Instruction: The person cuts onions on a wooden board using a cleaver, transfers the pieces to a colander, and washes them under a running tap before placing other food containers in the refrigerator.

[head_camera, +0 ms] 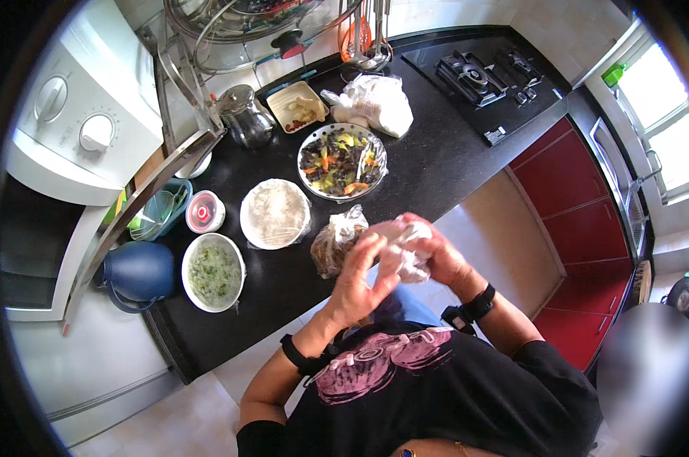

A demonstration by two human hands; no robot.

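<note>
A crumpled white bundle (411, 260), which looks like a thin plastic bag, is between my two hands above the counter's front edge. My right hand (444, 257) grips its right side. My left hand (356, 283) is at its left side, with thumb and fingertips against it; blur hides the exact contact. Something pinkish shows at the bundle's top, but I cannot tell what it is. Just left of my hands, a knotted clear plastic bag (336, 243) of brown food rests on the black counter (430, 171).
Film-covered bowls of white food (276, 214), green soup (213, 273) and dark fungus with vegetables (343, 161) stand leftward. Behind them are a steel pitcher (244, 114), a square dish (297, 107) and a white plastic bag (381, 103). A gas hob (473, 77) lies at the back right.
</note>
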